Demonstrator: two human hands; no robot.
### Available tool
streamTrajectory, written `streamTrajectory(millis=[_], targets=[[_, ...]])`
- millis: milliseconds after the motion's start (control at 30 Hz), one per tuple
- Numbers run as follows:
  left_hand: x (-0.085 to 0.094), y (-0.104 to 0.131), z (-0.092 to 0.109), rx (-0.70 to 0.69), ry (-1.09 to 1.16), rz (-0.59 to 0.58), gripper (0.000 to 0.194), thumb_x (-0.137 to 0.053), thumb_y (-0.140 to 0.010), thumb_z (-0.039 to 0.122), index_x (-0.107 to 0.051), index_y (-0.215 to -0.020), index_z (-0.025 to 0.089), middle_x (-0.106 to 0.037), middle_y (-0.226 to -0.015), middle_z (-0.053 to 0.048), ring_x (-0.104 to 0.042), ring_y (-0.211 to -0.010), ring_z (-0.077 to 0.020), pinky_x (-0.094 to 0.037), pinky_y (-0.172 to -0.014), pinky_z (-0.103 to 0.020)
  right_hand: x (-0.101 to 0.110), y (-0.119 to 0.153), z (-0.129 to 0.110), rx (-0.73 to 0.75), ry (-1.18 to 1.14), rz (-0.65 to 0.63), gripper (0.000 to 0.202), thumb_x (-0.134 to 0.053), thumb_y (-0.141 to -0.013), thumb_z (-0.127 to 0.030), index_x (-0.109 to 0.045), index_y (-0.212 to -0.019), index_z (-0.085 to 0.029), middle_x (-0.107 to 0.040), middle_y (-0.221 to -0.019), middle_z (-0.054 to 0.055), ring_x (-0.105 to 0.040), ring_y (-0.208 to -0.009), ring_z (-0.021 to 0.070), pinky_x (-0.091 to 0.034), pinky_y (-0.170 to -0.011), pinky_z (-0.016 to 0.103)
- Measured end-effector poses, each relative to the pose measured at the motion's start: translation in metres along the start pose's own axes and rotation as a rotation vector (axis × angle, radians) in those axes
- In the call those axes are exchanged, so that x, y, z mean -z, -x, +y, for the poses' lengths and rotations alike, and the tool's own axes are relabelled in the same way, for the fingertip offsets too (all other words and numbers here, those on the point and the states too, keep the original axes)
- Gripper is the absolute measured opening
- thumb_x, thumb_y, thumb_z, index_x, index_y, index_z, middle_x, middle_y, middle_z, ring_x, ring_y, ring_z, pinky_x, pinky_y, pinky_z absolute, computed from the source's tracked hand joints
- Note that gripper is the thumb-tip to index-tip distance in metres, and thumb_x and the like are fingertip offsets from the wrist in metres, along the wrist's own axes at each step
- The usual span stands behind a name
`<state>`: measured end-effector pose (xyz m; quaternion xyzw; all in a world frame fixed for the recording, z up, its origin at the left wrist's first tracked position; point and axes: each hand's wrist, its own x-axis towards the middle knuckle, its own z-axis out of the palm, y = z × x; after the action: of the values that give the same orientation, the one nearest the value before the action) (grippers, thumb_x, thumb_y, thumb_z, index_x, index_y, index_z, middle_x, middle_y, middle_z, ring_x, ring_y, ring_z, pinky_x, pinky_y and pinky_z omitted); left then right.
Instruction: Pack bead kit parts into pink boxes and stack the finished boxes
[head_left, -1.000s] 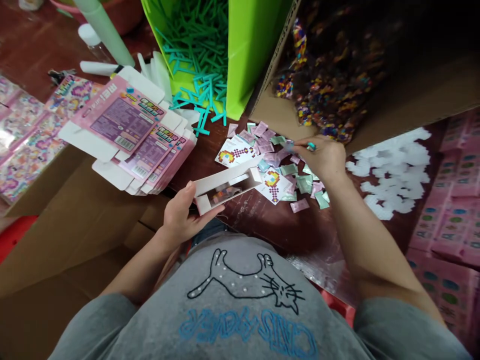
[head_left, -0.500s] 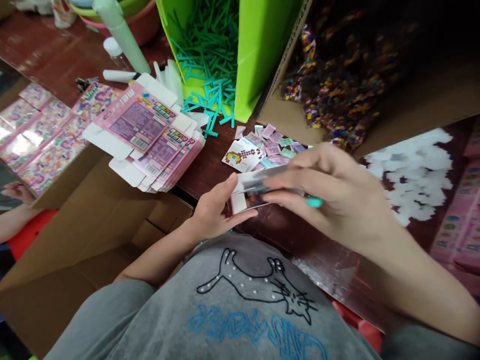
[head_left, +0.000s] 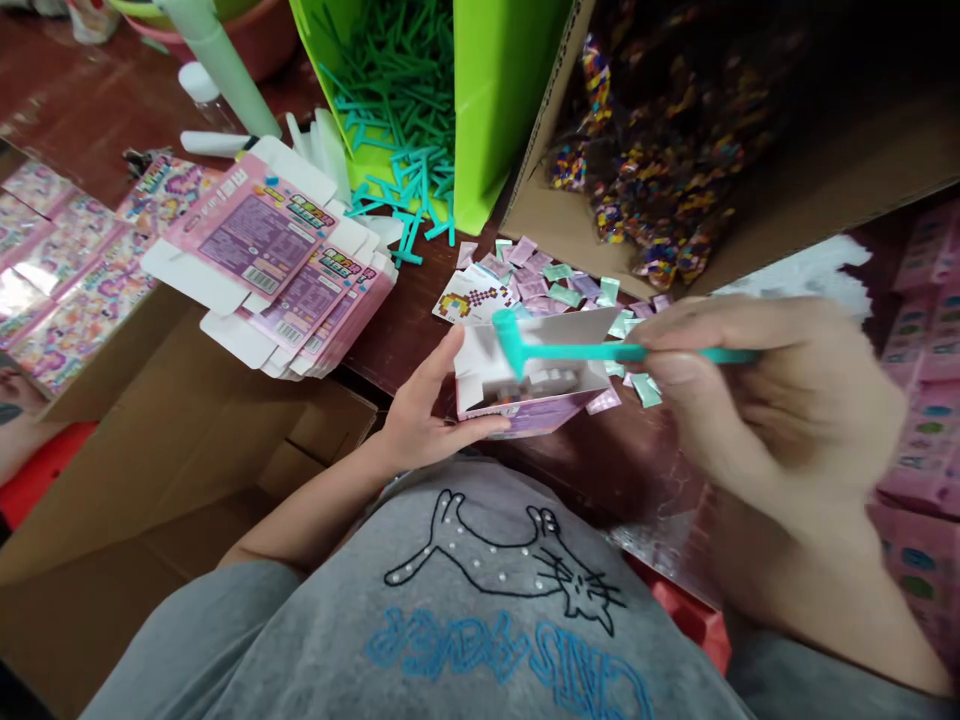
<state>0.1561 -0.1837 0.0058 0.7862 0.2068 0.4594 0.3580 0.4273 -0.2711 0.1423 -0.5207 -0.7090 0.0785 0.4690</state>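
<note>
My left hand (head_left: 424, 405) grips the left end of a small pink and white carton (head_left: 551, 415), whose long side faces up open with its white flap raised at the back. Something greyish lies inside, too shaded to name. Over the carton, my right hand (head_left: 780, 400) pinches a small teal plastic hammer (head_left: 585, 352) by its handle, the head pointing left above the opening. The right hand is slightly blurred. Just behind the carton lie small pink and green foil sachets (head_left: 536, 270) and a white card with a pixel picture (head_left: 469, 295).
A lime-green bin (head_left: 495, 120) spills teal hammers (head_left: 420, 180). Beside it, a cardboard box (head_left: 540, 200) holds bags of colourful pieces (head_left: 637, 190). Flat pink cartons (head_left: 262, 240) are stacked at left, above an open cardboard box (head_left: 172, 440). White pieces (head_left: 810, 270) lie at right.
My right hand has moved right and away from the carton, bringing the teal hammer lengthwise over it. The carton's opening now shows, its flap standing up. The left hand keeps its hold.
</note>
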Motion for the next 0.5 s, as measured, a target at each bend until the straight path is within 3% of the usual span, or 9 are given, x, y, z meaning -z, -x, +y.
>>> streamTrajectory(millis=[67, 133, 200, 300, 500], targets=[[-0.001, -0.003, 0.003, 0.018, 0.086, -0.015, 0.119, -0.093, -0.093, 0.056, -0.017, -0.184, 0.043, -0.058, -0.174, -0.014, -0.074, -0.143, -0.0370, -0.069, -0.113, -0.056, -0.001, -0.003, 0.005, 0.070, 0.030, -0.033, 0.012, -0.073, -0.108, -0.029, -0.074, -0.118, -0.034, -0.076, -0.094, -0.001, -0.073, -0.085, 0.0221, -0.060, -0.081, 0.044], [-0.002, -0.007, 0.008, 0.031, 0.154, -0.031, 0.117, -0.093, -0.093, 0.055, -0.019, -0.183, 0.044, -0.062, -0.170, -0.013, -0.079, -0.134, -0.0339, -0.073, -0.106, -0.052, 0.004, -0.004, 0.009, 0.137, 0.096, -0.053, 0.003, -0.073, -0.109, -0.031, -0.075, -0.108, -0.032, -0.075, -0.088, -0.001, -0.070, -0.086, 0.0227, -0.059, -0.096, 0.051], [-0.002, -0.012, 0.014, 0.041, 0.193, -0.044, 0.115, -0.093, -0.094, 0.053, -0.022, -0.183, 0.043, -0.066, -0.165, -0.013, -0.081, -0.130, -0.0315, -0.073, -0.105, -0.049, 0.011, -0.004, 0.012, 0.168, 0.153, -0.034, 0.007, -0.073, -0.110, -0.031, -0.075, -0.103, -0.032, -0.075, -0.084, -0.002, -0.068, -0.087, 0.0229, -0.053, -0.114, 0.058], [-0.004, -0.017, 0.020, 0.048, 0.215, -0.063, 0.113, -0.093, -0.095, 0.052, -0.023, -0.183, 0.042, -0.071, -0.159, -0.012, -0.080, -0.130, -0.0304, -0.072, -0.107, -0.047, 0.016, -0.002, 0.018, 0.198, 0.179, -0.048, 0.006, -0.075, -0.109, -0.030, -0.075, -0.104, -0.032, -0.077, -0.085, -0.003, -0.068, -0.088, 0.0216, -0.040, -0.130, 0.059], [-0.010, -0.019, 0.020, 0.022, 0.197, -0.090, 0.114, -0.093, -0.093, 0.058, -0.024, -0.182, 0.042, -0.064, -0.167, -0.013, -0.080, -0.132, -0.0316, -0.072, -0.106, -0.046, 0.012, 0.004, 0.026, 0.189, 0.161, -0.276, 0.014, -0.065, -0.114, -0.039, -0.079, -0.111, -0.038, -0.081, -0.095, -0.005, -0.073, -0.109, 0.0229, -0.020, -0.145, 0.062]])
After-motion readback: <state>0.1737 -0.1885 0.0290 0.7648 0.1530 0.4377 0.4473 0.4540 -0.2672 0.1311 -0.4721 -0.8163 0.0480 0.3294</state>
